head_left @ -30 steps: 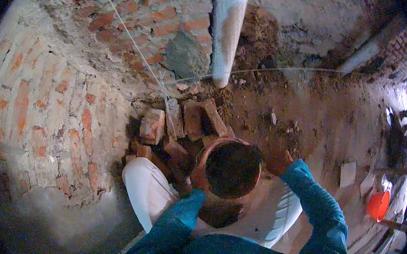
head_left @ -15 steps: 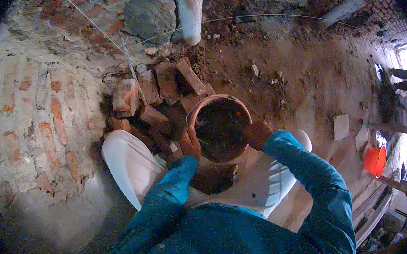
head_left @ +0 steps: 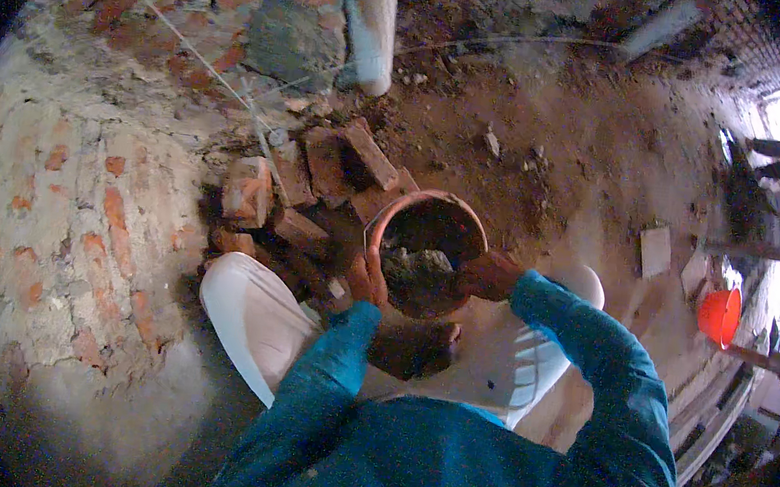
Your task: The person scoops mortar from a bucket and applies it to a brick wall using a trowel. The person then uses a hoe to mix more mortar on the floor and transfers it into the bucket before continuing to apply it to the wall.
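Note:
A round bucket (head_left: 433,195) with a dull orange rim is between my knees, its mouth facing up toward me. A grey, lumpy mass (head_left: 418,267) shows inside it, in the lower half of the opening. My left hand (head_left: 367,281) is closed on the bucket's left rim, fingers along the outer wall. On the opposite side my right hand (head_left: 489,275) grips the right rim; its fingertips reach over the edge and are hard to make out in the shadow.
Loose red bricks (head_left: 322,162) lie piled beyond and left of the bucket, against a crumbling brick wall (head_left: 105,242). A string (head_left: 175,31) runs above the pile. A white post (head_left: 371,32) stands behind. A bright orange bucket (head_left: 719,314) and a pale tile (head_left: 655,251) are far right.
The grey mass inside the bucket, dark before, now shows as a pale lump. My right hand has shifted slightly down and inward along the rim. My left hand stays on its side.

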Demonstrator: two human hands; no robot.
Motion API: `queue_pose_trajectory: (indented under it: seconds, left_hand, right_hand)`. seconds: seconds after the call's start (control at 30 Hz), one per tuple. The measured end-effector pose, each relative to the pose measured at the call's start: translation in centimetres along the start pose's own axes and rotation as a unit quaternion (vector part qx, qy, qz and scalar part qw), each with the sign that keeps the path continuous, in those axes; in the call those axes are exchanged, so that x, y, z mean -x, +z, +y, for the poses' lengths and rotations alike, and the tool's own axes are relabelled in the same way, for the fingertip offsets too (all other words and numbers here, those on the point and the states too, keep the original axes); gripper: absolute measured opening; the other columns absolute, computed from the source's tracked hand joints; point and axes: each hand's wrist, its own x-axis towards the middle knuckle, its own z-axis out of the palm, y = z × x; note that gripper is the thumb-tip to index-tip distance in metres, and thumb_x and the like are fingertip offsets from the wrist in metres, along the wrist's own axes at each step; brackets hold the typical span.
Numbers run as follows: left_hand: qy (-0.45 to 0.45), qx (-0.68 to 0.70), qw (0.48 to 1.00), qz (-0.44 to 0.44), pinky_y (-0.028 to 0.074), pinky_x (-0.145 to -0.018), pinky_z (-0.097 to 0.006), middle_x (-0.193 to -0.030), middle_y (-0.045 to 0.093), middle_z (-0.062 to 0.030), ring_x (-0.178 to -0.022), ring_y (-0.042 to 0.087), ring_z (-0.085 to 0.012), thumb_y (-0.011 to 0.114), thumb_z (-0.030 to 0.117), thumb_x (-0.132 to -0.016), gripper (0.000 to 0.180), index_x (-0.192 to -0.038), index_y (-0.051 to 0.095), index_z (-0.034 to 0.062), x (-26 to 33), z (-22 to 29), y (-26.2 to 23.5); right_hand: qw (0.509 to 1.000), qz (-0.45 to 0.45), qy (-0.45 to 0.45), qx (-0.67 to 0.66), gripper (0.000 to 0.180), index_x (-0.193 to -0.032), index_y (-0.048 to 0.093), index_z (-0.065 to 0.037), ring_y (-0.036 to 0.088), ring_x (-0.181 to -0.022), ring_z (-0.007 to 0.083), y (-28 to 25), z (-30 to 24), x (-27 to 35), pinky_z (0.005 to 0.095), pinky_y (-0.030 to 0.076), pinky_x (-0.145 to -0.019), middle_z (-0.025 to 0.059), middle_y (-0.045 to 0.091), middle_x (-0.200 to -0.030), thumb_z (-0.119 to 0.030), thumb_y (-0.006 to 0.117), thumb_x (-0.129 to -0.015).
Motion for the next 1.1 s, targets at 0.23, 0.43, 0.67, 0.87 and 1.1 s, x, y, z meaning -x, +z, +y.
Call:
queue_pose_trajectory:
  seconds: [0.23,0.43,0.67,0.87,1.1]
  left_hand:
    - [-0.052,0.064,0.993,0.084,0.046,-0.076,-0.049,-0.087,0.063,-0.0231,-0.084,0.060,-0.0400,0.042,0.043,-0.102,0.050,-0.104,0.064,-0.0018,-3.4,-8.3,2.5]
    - [-0.070,0.060,0.986,0.138,0.046,-0.078,-0.048,-0.090,0.064,-0.0232,-0.086,0.060,-0.0381,0.046,0.043,-0.101,0.050,-0.107,0.063,-0.0026,-5.5,-16.4,5.6]
    - [-0.082,0.157,0.958,0.224,0.047,-0.081,-0.046,-0.097,0.066,-0.0237,-0.091,0.061,-0.0363,0.049,0.045,-0.099,0.052,-0.109,0.064,-0.0039,-6.8,-19.7,7.7]
    - [-0.128,0.097,0.962,0.221,0.047,-0.077,-0.049,-0.094,0.066,-0.0267,-0.086,0.062,-0.0384,0.047,0.054,-0.098,0.064,-0.098,0.066,-0.0065,-4.9,-15.6,5.7]
    - [-0.110,0.092,0.968,0.203,0.047,-0.076,-0.051,-0.092,0.066,-0.0287,-0.083,0.062,-0.0430,0.047,0.061,-0.095,0.071,-0.102,0.065,-0.0074,-4.2,-13.0,3.7]
  right_hand:
    - [0.943,-0.144,0.297,0.037,0.037,-0.114,0.070,-0.027,0.068,-0.090,0.0339,-5.1,-0.8,-2.0,0.0459,0.057,-0.075,0.0065,0.069,-0.111,-0.053,0.057,-0.091]
    - [0.974,-0.047,0.195,0.103,0.029,-0.102,0.072,-0.020,0.067,-0.078,0.0347,-5.8,0.8,-2.6,0.0512,0.051,-0.064,0.0093,0.072,-0.092,-0.043,0.062,-0.086]
    - [0.948,-0.069,0.279,0.135,0.038,-0.119,0.068,-0.026,0.067,-0.085,0.0377,-8.5,3.3,-4.2,0.0514,0.052,-0.068,0.0128,0.070,-0.097,-0.048,0.061,-0.088]
    - [0.947,-0.021,0.192,0.256,0.044,-0.119,0.067,-0.020,0.067,-0.086,0.0371,-12.5,3.9,-6.3,0.0539,0.051,-0.072,0.0124,0.071,-0.097,-0.049,0.060,-0.087]
    - [0.952,0.053,0.216,0.211,0.043,-0.114,0.068,-0.015,0.067,-0.088,0.0388,-24.5,2.2,-15.4,0.0495,0.053,-0.077,0.0143,0.069,-0.107,-0.047,0.067,-0.085]
